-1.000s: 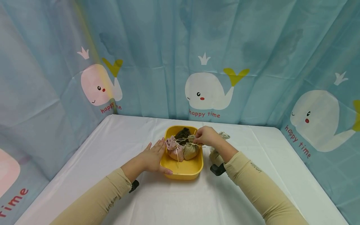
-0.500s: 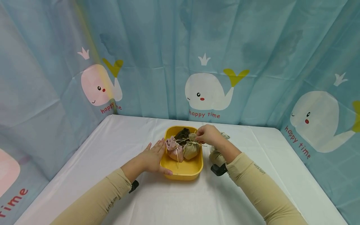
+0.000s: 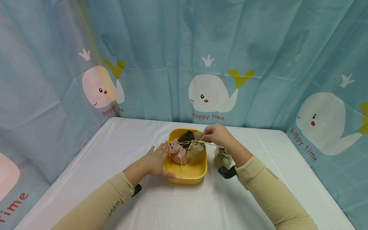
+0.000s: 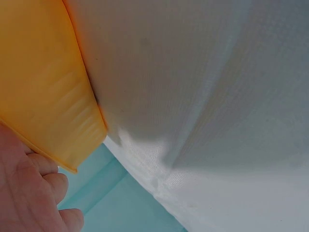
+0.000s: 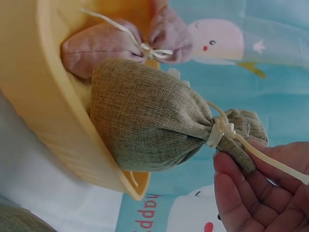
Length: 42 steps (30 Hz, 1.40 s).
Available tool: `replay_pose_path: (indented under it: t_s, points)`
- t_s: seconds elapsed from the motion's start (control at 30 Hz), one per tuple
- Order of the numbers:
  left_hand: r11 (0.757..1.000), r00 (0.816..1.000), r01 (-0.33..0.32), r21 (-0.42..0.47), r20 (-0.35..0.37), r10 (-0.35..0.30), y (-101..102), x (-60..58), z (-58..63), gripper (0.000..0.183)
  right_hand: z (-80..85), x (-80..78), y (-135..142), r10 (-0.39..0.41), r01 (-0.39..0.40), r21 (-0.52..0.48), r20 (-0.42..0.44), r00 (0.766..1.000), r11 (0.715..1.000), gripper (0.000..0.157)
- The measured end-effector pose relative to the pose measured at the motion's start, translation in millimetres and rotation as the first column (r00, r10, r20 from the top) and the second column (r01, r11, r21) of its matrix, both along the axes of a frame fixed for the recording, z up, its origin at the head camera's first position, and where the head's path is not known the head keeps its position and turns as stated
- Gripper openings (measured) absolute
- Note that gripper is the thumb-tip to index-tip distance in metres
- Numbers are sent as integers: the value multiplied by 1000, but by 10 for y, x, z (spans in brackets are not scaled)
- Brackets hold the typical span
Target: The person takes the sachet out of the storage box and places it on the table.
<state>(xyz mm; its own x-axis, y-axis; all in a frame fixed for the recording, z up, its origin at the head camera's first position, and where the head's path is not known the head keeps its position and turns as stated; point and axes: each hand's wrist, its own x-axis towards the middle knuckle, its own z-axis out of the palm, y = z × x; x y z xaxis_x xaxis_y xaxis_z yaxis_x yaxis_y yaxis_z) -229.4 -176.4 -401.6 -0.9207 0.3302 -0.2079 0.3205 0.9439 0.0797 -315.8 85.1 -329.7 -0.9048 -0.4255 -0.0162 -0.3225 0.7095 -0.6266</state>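
My right hand pinches the gathered neck of an olive-green drawstring pouch, tied with cream cord, at the right side of a yellow plastic tub. In the right wrist view the pouch's rounded body overlaps the tub's rim. A pink drawstring pouch leans inside the tub at its left, and a dark pouch lies behind it. The left hand rests flat along the tub's left rim, fingers straight and thumb at the front corner. In the left wrist view, its fingertips lie against the rim.
Another green pouch stands on the white cloth-covered table just right of the tub, partly behind the right wrist's black strap. A blue curtain with whale prints hangs around the table's back and sides.
The right hand has moved up and slightly right, drawing the green pouch higher in the tub. More of the pouch standing outside now shows. The left hand has stayed in place.
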Motion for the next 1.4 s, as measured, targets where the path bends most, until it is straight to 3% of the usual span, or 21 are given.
replay_pose_path:
  t_s: [0.77, 1.2, 1.4]
  points:
    - [1000, 1000, -19, -10, 14, 19, -16, -25, -59, 134, 327, 113, 295, -7, 5, -130, -19, 1000, 991, 13]
    - [1000, 1000, -14, -11, 1, 14, -18, -43, -82, 135, 471, 121, 568, -74, 59, -167, -85, 994, 984, 13]
    - [1000, 1000, -11, -4, 12, 11, 0, -25, -28, 133, 535, 133, 736, -106, 86, -186, -103, 989, 979, 19]
